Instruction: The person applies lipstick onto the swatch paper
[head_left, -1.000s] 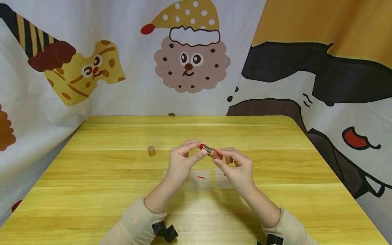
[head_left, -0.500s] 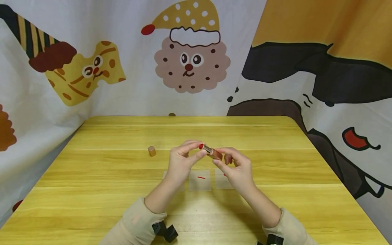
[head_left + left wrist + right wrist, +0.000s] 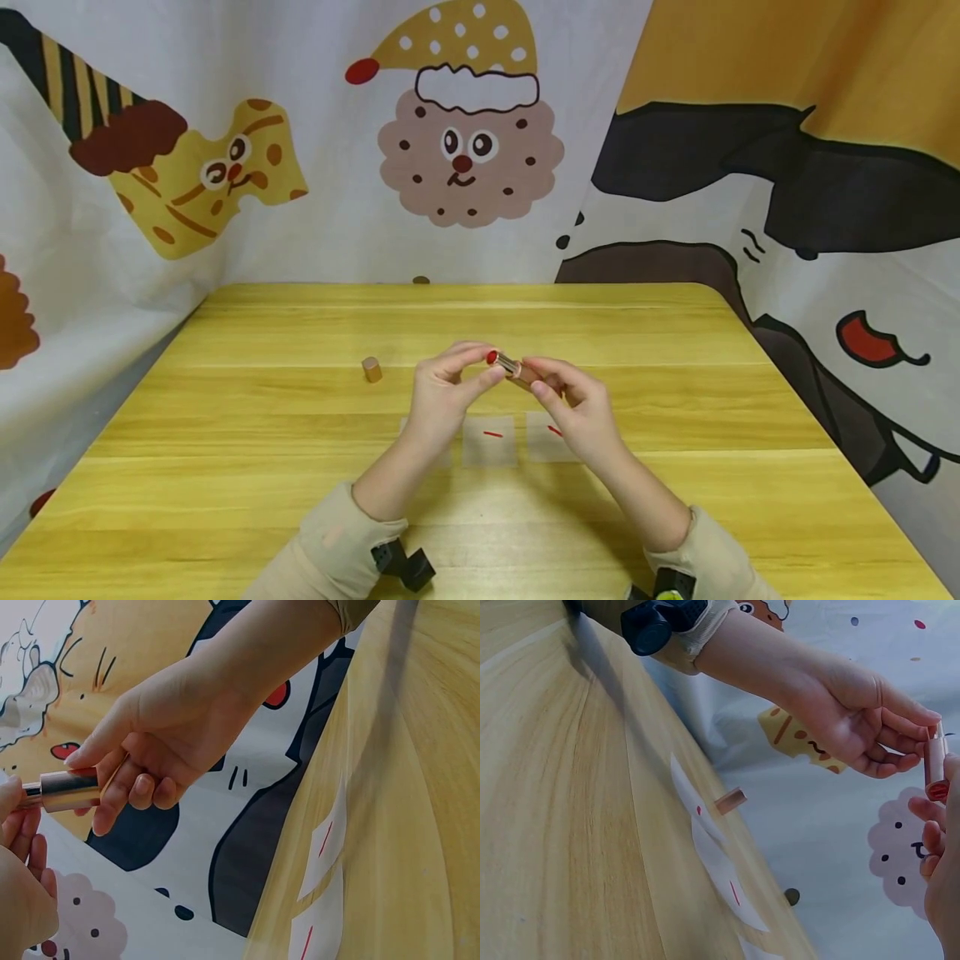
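Above the middle of the table, a lipstick (image 3: 507,364) in a rose-gold case is held tilted between both hands, its red tip toward the upper left. With thumb and fingers my left hand (image 3: 441,400) pinches the silvery collar near the red tip. The lower case (image 3: 69,790) sits between the thumb and fingers of my right hand (image 3: 583,408). Beneath the hands lie small whitish paper squares: the middle paper (image 3: 489,454) and the right paper (image 3: 543,450) each bear a red streak. My left hand and wrist partly cover the left paper (image 3: 686,787), which shows a red spot.
The lipstick's cap (image 3: 372,369) stands on the wooden table (image 3: 247,467), left of the hands. A cartoon-printed curtain (image 3: 300,50) hangs behind the table and down both sides. Black wrist devices (image 3: 403,565) are strapped over the beige sleeves.
My right hand has shifted slightly left along the lipstick's case, with its thumb and fingers in a new position. More of the right paper's red streak shows. My left hand stays nearly still.
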`<state>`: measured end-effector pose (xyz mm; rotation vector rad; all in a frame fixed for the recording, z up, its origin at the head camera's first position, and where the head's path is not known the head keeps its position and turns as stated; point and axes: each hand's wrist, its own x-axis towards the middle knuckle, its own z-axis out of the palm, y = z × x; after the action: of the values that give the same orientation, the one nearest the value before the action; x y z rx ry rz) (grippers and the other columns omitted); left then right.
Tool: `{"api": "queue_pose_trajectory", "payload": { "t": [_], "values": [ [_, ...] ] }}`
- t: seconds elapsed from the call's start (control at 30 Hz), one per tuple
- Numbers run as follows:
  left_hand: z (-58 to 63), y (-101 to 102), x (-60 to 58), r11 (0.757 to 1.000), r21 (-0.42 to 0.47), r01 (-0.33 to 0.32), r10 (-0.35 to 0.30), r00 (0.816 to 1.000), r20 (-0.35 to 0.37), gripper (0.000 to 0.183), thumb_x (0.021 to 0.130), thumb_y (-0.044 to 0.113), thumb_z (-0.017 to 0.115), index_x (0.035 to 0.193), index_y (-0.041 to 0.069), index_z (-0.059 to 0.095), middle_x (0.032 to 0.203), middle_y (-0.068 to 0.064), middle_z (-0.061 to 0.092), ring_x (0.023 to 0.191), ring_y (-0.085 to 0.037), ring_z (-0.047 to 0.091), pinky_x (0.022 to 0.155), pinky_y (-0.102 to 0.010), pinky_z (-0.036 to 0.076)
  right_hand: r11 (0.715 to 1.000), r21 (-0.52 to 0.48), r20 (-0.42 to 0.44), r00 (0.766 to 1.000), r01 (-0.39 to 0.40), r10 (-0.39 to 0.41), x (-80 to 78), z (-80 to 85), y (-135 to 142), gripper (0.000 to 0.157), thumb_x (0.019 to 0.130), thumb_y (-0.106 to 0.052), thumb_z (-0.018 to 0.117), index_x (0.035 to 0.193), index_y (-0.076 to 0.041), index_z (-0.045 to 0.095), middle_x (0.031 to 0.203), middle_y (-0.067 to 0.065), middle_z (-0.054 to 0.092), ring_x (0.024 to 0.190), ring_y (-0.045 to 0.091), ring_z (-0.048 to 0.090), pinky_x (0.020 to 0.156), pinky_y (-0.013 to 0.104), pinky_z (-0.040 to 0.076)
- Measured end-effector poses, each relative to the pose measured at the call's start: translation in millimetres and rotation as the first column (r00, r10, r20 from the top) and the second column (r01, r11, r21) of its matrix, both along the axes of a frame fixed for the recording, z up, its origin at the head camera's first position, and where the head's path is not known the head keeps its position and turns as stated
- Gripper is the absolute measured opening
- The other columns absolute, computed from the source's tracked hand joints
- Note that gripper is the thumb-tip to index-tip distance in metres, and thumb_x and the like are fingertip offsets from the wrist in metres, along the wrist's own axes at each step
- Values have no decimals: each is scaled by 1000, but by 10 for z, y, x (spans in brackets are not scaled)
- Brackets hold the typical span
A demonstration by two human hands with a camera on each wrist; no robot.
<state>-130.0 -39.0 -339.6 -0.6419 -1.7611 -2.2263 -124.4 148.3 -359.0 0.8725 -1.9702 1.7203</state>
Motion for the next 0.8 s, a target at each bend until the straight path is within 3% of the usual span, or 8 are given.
{"api": "queue_pose_trajectory", "payload": {
  "t": [0.13, 0.3, 0.57, 0.8],
  "values": [
    [-7, 1, -5, 1000, 1, 5, -5, 1000, -8, 22, 82, -2, 72, 101, -12, 68, 105, -26, 64, 101, -24, 60, 84, -33, 52, 998, -24, 17, 998, -55, 56, -10, -19, -1, 22, 91, 12, 55, 112, 13, 61, 102, 1, 69, 78, 9, 59, 68, 20, 50],
    [-8, 3, -1, 1000, -1, 4, -4, 1000, 3, 23, 82, 0, 73, 101, -12, 68, 106, -24, 65, 102, -24, 60, 84, -35, 53, 999, -35, 25, 999, -37, 38, -7, -29, -5, 21, 89, 13, 57, 110, 12, 63, 100, 0, 69, 75, 9, 57, 64, 19, 49],
    [-22, 6, -10, 1000, 2, 9, -9, 1000, -5, 23, 82, 5, 74, 100, -8, 70, 105, -24, 64, 103, -25, 59, 94, -38, 46, 998, -56, 14, 1000, -24, 25, -19, -31, -1, 20, 88, 10, 61, 108, 9, 67, 100, 2, 70, 72, 9, 57, 61, 19, 48],
    [-26, 9, -10, 1000, -12, 6, -6, 1000, -13, 26, 83, 6, 74, 101, -11, 68, 104, -19, 66, 101, -24, 60, 92, -42, 48, 999, -54, -7, 1000, -1, 1, -13, -31, -5, 22, 86, 12, 63, 107, 6, 69, 100, 0, 70, 68, 9, 53, 55, 19, 44]
  ]
}}
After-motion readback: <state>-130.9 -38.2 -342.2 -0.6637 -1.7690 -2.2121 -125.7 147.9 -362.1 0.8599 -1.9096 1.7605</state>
